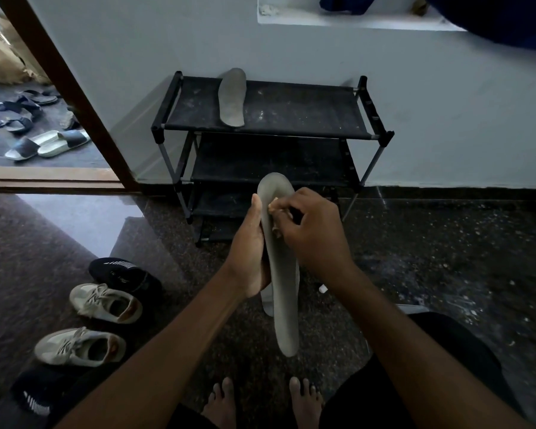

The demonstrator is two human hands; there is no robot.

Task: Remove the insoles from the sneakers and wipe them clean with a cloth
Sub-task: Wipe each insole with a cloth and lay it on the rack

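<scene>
One insole (283,292) mid-frame, likely light, floppy, bends under rubbing; left hand (251,252) clamps its edge mid-length, right hand (313,230) pinches cloth (273,208) against toe end. Best backed behind rubbed spot.

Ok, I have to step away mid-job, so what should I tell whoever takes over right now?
Left hand grips the held insole upright. Right hand pinches the cloth against its upper part.
The other insole lies on the shoe rack top shelf; the white sneakers stand on the floor, left.
Done: both insoles seem out.
Left: finish wiping the held one; whether the other is wiped cannot be told.
</scene>
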